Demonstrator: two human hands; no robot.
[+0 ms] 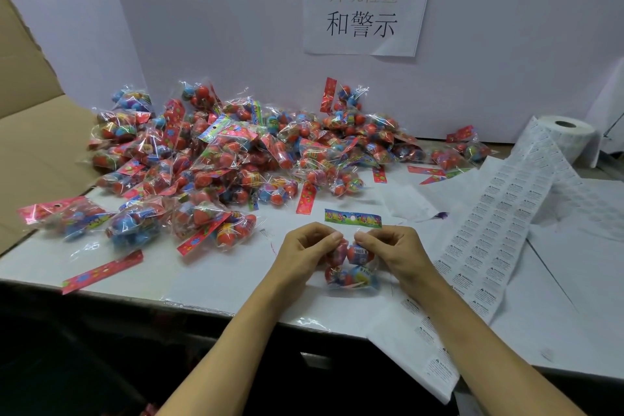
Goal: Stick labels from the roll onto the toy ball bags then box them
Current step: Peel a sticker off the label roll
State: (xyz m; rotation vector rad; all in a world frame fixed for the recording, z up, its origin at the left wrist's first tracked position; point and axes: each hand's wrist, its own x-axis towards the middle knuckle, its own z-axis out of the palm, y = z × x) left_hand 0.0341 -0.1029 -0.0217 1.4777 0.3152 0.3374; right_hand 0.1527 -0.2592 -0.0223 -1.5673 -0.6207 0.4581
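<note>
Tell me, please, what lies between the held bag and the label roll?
In the head view, the unrolled label strip lies between the held bag and the label roll.

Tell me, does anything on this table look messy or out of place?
Yes. Several red header cards lie loose on the white table, apart from any bag, while others still top the bags in the pile. The label strip trails off its roll and hangs over the table's front edge.

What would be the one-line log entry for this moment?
hands: left hand and right hand grip toy ball bag | label strip: unrolled beside | stage: labelling
</note>
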